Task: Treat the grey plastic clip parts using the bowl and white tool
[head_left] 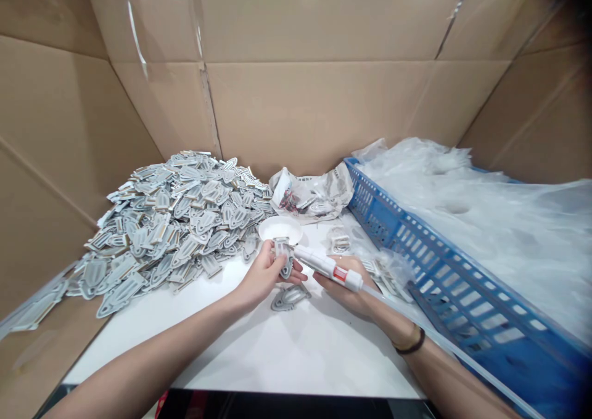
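Note:
Between the thumb and fingers of my left hand (261,274) is a grey plastic piece (283,250), rounded at one end, held up over the table. My right hand (346,292) is wrapped round a white pen-shaped tool (321,262) with a red label and a pale tube running from its rear to the lower right. The tool's narrow tip is close to the piece; I cannot tell whether they touch. Below my hands, loose grey pieces (289,297) lie on the white table (287,351). A white bowl (274,224) stands just behind my left hand.
A large heap of similar grey pieces (180,222) covers the table's left side. Crumpled printed paper (340,188) lies at the back. A blue crate (444,271) filled with clear plastic bags (485,209) stands on the right, with bagged pieces (391,274) beside it. Cardboard walls (319,111) surround the table.

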